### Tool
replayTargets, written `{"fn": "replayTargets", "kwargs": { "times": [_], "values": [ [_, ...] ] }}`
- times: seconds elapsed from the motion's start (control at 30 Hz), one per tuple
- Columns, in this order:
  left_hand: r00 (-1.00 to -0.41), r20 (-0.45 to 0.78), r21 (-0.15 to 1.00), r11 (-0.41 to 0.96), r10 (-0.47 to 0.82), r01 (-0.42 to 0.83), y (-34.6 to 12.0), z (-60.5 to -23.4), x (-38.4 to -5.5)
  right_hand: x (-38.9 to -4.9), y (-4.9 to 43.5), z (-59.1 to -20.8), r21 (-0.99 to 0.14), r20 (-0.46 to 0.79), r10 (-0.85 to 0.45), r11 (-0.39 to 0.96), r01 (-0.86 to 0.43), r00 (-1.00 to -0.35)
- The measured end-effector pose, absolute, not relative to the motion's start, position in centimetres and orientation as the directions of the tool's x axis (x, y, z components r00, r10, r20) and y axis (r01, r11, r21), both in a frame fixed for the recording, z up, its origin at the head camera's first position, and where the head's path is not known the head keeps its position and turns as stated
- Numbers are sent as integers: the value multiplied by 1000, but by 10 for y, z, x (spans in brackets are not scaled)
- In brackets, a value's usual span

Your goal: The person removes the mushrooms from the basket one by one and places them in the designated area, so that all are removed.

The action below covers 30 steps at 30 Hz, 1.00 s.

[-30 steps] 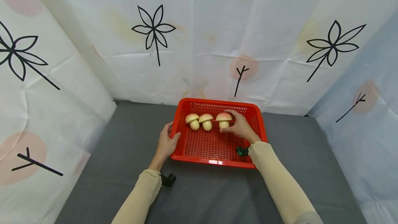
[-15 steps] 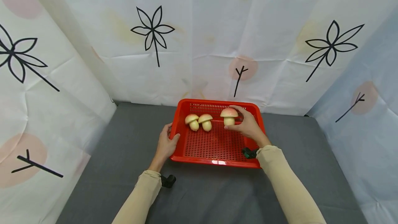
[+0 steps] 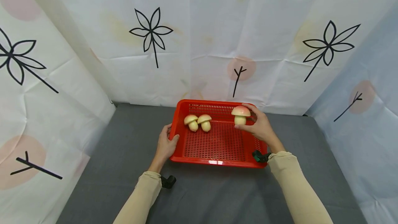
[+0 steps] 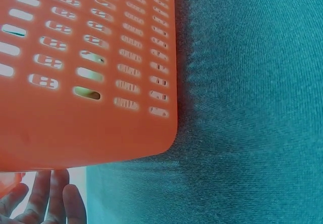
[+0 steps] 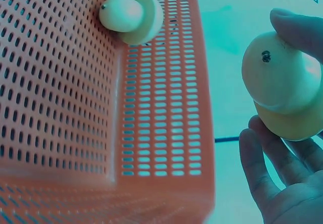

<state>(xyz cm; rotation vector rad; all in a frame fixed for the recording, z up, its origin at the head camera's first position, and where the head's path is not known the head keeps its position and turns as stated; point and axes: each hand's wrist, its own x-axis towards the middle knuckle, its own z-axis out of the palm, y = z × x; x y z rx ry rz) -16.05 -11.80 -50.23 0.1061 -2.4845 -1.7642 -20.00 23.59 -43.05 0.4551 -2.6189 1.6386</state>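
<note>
My right hand [image 3: 261, 125] holds a toy mushroom [image 3: 240, 115] between thumb and fingers, its pink cap up and pale stem down. In the right wrist view the held mushroom [image 5: 277, 72] shows the underside of its stem, away from the basket wall. My left hand [image 3: 166, 144] grips the left rim of a red plastic basket [image 3: 214, 161], thumb on the inner side. The left wrist view shows the fingers [image 4: 45, 199] under the basket's edge. Two more mushrooms, a left one [image 3: 191, 122] and a right one [image 3: 205, 122], lean side by side against the basket's back wall.
The basket stands on a grey cloth-covered table [image 3: 130, 130]. Behind it hangs a white curtain [image 3: 202, 44] with plant drawings, and similar curtains close off both sides. A black wrist mount [image 3: 168, 182] sits on the left wrist and another [image 3: 260, 156] on the right.
My right hand has lifted the mushroom from beside the other two and carried it to the right, over the basket's back right corner. My left hand stays on the rim.
</note>
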Motion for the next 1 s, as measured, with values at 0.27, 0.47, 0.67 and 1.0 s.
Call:
{"fn": "replayTargets", "kwargs": {
  "times": [0.27, 0.47, 0.67, 1.0],
  "values": [
    [-993, 44, 943, 334, -107, 6, -118, -503, -161, -188, 250, -428, -860, 197, -205, 434, -270, -959],
    [-993, 40, 947, 322, -107, 4, -118, -503, -161, -178, 262, -428, -850, 236, -193, 434, -298, -953],
    [-994, 37, 945, 328, -107, 0, -118, -504, -161, -168, 277, -427, -846, 264, -169, 433, -312, -950],
    [-994, 32, 944, 331, -106, -5, -118, -504, -162, -158, 311, -438, -856, 275, -67, 437, -276, -959]
  ]
}}
